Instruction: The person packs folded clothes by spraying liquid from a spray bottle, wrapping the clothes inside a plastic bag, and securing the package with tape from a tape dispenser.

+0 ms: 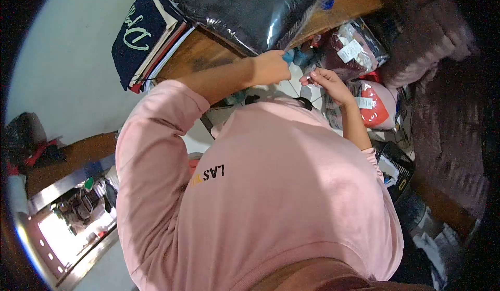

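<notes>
My left hand (272,67) is closed in a fist beside the near corner of a dark garment in a clear plastic bag (245,9). A bit of teal (288,56) shows at its knuckles; I cannot make out what it is or whether the hand grips it. My right hand (329,84) is to the right, thumb and fingers pinched together, with something small and pale at the tips that is too small to name. A gap separates the two hands. Below them is the front of the pink shirt (271,176) I wear.
Folded clothes (151,35), navy on top, are stacked on the wooden table (359,2) at left. Bagged garments with white labels (350,51) lie at right, near a black basket (398,174). Dark brown fabric (448,119) hangs at far right.
</notes>
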`<act>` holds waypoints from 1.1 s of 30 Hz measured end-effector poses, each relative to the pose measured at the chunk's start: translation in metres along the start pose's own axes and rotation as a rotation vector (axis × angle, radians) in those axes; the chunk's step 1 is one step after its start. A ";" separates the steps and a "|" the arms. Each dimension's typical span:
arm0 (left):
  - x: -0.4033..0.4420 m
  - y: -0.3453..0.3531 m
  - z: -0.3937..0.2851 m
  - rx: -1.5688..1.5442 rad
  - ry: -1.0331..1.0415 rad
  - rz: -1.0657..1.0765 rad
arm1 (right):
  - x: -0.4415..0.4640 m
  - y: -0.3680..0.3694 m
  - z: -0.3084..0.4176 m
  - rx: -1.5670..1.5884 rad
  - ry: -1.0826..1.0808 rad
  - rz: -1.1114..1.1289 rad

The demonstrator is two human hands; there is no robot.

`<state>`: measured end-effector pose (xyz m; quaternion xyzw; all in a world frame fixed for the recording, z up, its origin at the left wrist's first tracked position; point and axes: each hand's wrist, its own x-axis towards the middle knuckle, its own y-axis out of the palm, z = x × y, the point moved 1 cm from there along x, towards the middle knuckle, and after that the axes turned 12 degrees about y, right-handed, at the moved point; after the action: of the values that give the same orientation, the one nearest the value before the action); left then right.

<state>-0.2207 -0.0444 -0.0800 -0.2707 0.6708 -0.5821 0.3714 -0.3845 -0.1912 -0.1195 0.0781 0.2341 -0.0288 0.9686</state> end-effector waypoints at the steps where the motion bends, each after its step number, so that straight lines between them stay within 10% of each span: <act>1: 0.004 0.002 0.000 0.060 0.017 0.043 | -0.002 0.006 -0.002 -0.067 -0.006 -0.020; 23: 0.022 -0.006 0.017 -0.183 -0.076 0.392 | 0.028 0.074 -0.028 -0.995 -0.524 -0.650; 33: 0.001 -0.004 -0.012 0.475 -0.079 -0.083 | 0.039 0.036 -0.011 -1.207 -0.555 -0.833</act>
<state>-0.2312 -0.0387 -0.0756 -0.2257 0.4883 -0.7273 0.4262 -0.3521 -0.1549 -0.1421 -0.5663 -0.0314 -0.2760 0.7760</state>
